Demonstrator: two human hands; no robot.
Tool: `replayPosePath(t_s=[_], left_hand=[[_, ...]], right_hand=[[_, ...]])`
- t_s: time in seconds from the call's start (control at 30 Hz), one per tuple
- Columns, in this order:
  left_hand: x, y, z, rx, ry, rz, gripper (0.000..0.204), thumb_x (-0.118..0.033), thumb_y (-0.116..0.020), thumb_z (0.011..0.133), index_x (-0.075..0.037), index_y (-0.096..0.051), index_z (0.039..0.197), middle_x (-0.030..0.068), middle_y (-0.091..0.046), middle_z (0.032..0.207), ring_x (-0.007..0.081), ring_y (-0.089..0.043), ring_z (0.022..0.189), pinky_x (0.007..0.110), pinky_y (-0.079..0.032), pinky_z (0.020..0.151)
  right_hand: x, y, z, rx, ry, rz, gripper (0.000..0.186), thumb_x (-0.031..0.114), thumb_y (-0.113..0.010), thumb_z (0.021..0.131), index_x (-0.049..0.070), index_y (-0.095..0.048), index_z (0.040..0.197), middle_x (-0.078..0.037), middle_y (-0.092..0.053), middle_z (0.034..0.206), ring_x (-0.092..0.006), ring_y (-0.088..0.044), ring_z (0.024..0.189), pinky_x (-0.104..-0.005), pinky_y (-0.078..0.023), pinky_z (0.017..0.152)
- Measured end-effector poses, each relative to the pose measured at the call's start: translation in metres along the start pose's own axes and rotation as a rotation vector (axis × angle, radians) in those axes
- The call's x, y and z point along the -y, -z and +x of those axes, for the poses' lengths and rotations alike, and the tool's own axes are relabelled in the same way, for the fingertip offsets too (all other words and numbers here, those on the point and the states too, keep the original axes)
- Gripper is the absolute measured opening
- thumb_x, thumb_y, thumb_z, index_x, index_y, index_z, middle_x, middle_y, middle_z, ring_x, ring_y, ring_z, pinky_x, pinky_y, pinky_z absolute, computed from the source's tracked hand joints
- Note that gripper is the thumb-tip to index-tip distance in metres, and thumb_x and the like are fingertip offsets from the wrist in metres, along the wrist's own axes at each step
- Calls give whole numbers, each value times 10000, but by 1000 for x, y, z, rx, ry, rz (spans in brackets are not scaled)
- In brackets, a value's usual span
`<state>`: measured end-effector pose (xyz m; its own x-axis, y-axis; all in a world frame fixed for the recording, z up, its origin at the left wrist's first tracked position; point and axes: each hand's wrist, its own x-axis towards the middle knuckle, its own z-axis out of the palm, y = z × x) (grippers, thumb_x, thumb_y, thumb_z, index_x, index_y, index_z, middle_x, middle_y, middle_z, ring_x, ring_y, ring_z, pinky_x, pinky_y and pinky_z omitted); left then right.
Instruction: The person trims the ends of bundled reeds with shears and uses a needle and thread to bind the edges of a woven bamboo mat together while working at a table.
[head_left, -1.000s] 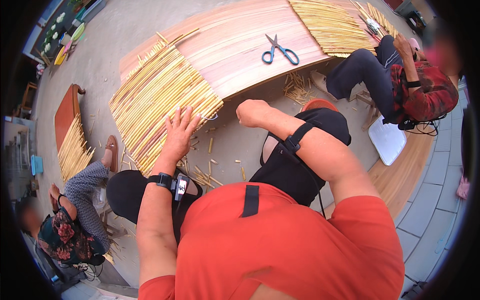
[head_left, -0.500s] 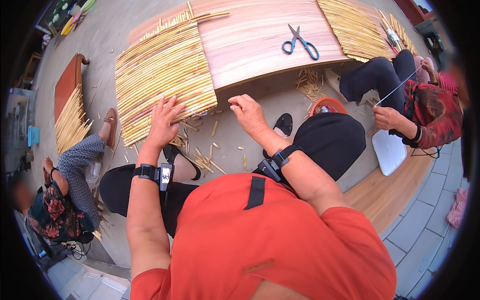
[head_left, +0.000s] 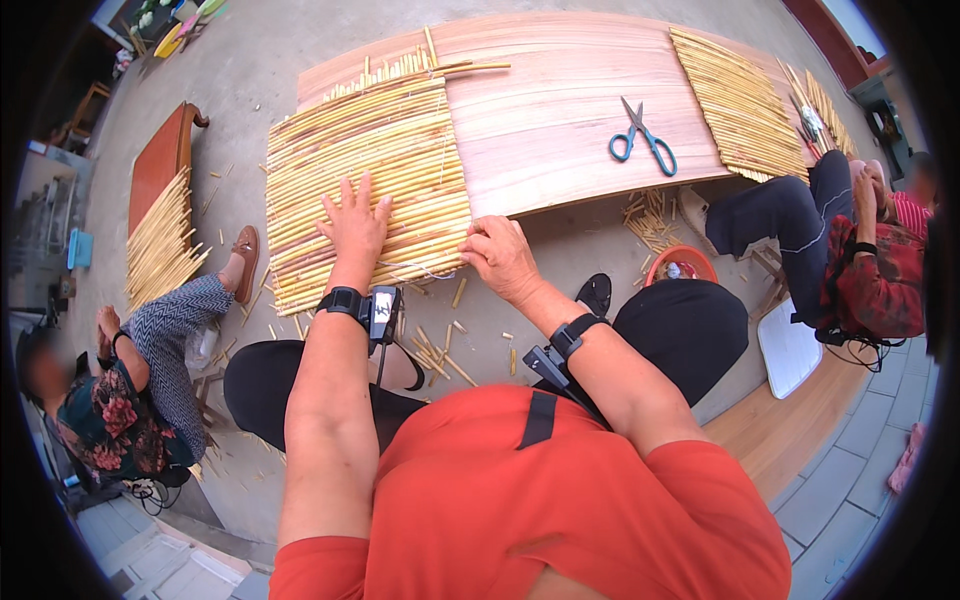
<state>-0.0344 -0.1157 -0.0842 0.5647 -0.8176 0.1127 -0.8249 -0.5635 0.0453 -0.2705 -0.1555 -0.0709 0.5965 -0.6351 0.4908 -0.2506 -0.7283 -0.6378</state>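
On left end of bench (head_left: 570, 70): mat (head_left: 350, 140) of yellow reeds (head_left: 425, 195), near edge overhanging. Left hand (head_left: 358, 228) flat on top, fingers spread. Right hand (head_left: 502, 258) at right edge, fingers curled, tips close together; cannot tell if pinching reed ends or white cord (head_left: 432, 272). Likely light, stiff along reeds, flexible across; probably smooth, slightly slippery, splittable at ends. Best held by both sides, several reeds at once.

Right hand (head_left: 497, 260) now at mat (head_left: 355, 145) edge, left hand (head_left: 357, 228) farther up
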Motion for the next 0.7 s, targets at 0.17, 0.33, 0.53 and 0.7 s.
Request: replayPosePath(t_s=[0.17,0.33,0.53,0.7], left_hand=[[0,-4,10,123,-200,-124,545,-526,-462,872,-265,-421,1348,96,-281,1462,396,-188,1345,693,-138,984],[-46,4,17,34,-231,5,532,-498,-468,882,-246,-419,1348,111,-286,1456,413,-198,1335,686,-154,985],[-58,17,-54,131,-240,-47,531,-450,-505,881,-248,-404,1362,149,-244,1465,438,-182,1331,685,-166,976],[-46,9,-65,76,-303,-37,565,-433,-542,857,-257,-392,1372,155,-230,1468,447,-176,1327,674,-138,986]], right_hand=[[8,5,-9,32,49,-38,142,130,-711,651,108,-594,729,-24,-545,860,-216,-527,842,-365,-379,762],[17,4,-3,71,134,-91,150,137,-700,654,126,-575,737,17,-555,837,-184,-537,852,-359,-355,795],[22,2,16,68,186,-60,181,157,-694,616,113,-535,691,0,-532,778,-193,-535,834,-365,-358,788],[12,-9,18,91,157,17,173,136,-681,622,91,-525,680,-30,-512,752,-221,-527,804,-342,-400,724]])
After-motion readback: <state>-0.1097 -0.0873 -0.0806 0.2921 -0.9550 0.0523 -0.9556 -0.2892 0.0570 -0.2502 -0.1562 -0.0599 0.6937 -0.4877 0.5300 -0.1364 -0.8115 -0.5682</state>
